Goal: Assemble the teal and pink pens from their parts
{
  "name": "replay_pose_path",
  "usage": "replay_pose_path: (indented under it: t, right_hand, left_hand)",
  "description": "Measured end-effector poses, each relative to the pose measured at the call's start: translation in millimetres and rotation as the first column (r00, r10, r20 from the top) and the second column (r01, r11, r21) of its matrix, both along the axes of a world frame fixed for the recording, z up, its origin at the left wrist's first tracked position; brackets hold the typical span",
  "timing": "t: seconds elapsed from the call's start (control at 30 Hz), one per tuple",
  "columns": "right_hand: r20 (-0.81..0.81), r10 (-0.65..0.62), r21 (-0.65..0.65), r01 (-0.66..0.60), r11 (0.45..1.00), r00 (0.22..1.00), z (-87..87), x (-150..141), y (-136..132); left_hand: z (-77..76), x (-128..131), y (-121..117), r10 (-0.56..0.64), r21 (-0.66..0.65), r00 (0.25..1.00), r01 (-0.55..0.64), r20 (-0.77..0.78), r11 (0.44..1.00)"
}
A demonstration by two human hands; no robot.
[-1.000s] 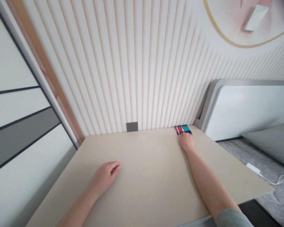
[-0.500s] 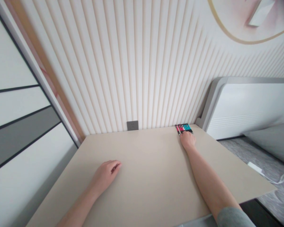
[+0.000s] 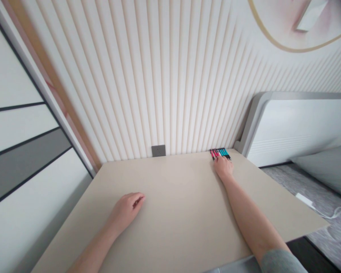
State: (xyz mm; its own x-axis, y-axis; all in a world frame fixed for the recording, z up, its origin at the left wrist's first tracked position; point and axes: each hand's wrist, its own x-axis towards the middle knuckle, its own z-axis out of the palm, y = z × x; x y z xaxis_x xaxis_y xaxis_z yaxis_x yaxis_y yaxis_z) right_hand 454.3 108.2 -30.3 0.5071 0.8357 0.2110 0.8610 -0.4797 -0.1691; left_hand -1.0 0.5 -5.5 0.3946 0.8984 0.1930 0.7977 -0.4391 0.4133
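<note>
A row of slim pens (image 3: 220, 152), red or pink on the left and teal on the right with dark ends, lies at the back right of the table (image 3: 170, 212). My right hand (image 3: 224, 166) rests at the near ends of that row, covering some of them. Its fingers are curled down; whatever lies in them is hidden. Farther left and closer to me, my left hand (image 3: 130, 206) lies on the tabletop, loosely closed, thumb against the fingers, with nothing visible in it.
A dark wall socket (image 3: 158, 151) sits just above the table's back edge, on a ribbed wall (image 3: 159, 76). To the right are a bed headboard (image 3: 290, 125), a grey pillow (image 3: 326, 167) and a white cable (image 3: 333, 214). White and grey panels (image 3: 22, 193) stand at the left.
My right hand has shifted slightly left at the pens, now covering the near end of the leftmost pens. The left hand stays in place; the view shifts a little.
</note>
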Motion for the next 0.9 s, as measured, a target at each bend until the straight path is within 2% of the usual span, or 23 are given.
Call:
replay_pose_path:
  t: [0.33,0.9]
  right_hand:
    - [0.021,0.054,-0.061,-0.052,0.997,0.998,5.0,-13,-1]
    - [0.026,-0.002,-0.054,0.003,0.999,1.0,2.0,-4,0]
  left_hand:
    - [5.2,3,-2,0.002,-0.013,1.0,-0.002,0.008,1.0]
    - [4.3,2,-1,0.004,-0.006,1.0,-0.003,0.004,1.0]
